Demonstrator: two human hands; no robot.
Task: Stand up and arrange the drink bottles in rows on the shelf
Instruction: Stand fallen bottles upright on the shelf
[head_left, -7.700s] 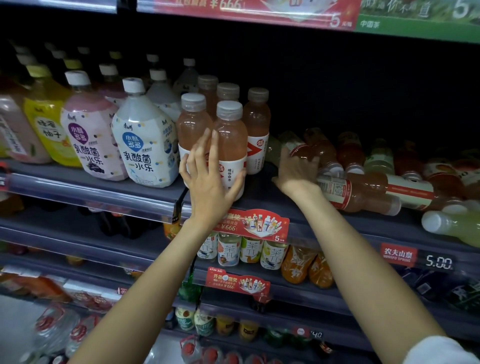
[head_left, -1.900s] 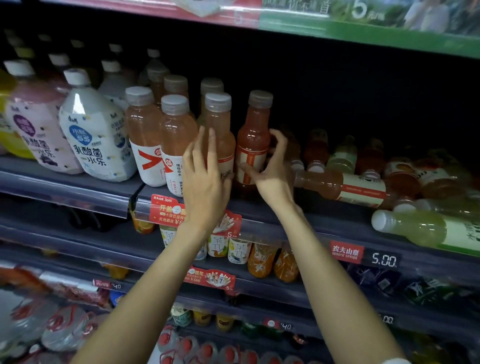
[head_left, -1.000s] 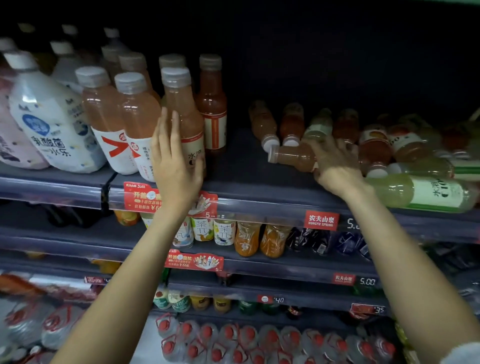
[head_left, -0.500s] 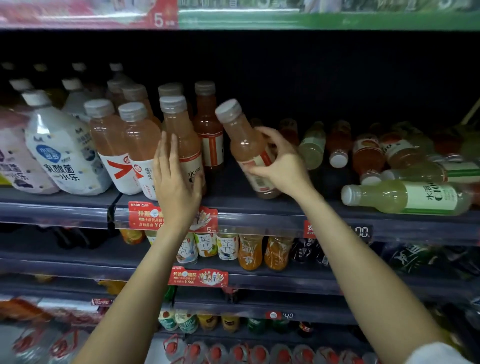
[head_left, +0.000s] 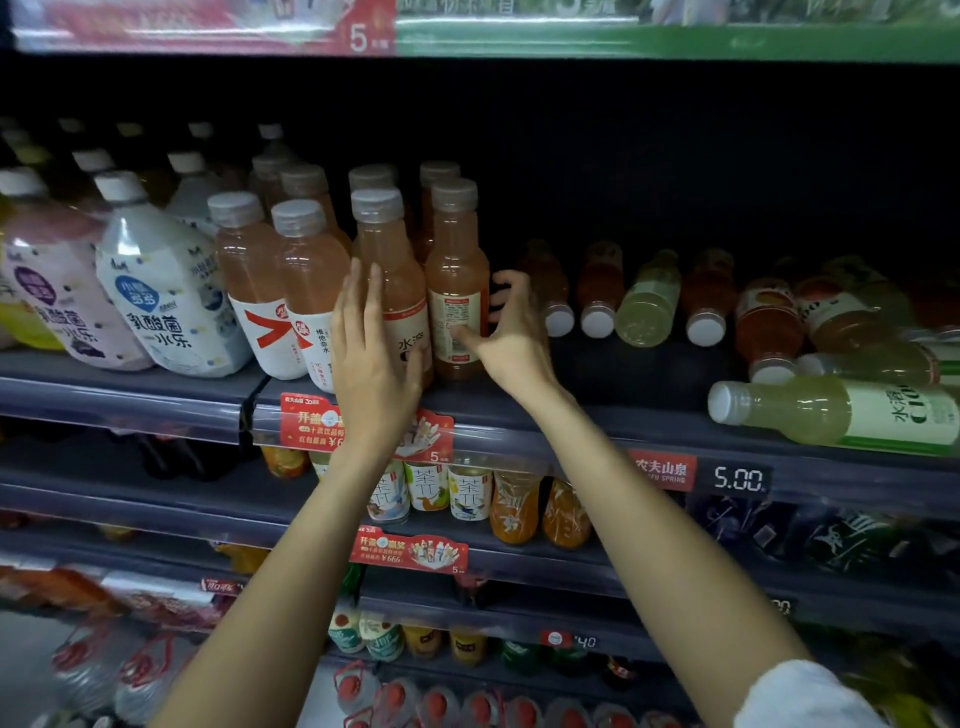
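Several peach-coloured drink bottles with grey caps stand in rows on the dark shelf. My right hand grips the rightmost upright bottle, thumb on its label and fingers curled behind it. My left hand lies flat with straight fingers against the front of the neighbouring upright bottle. To the right, several bottles lie on their sides, caps towards me, among them an orange one, a pale green one and a large pale green one at the shelf's front.
Big white and pink yoghurt-drink bottles stand at the left. A price rail with a red promo tag and a 5.00 tag runs along the shelf's front. Lower shelves hold tea cartons and more bottles.
My right hand has brought the tilted bottle upright and set it standing on the shelf beside the row. My left hand has stayed against the front bottles.
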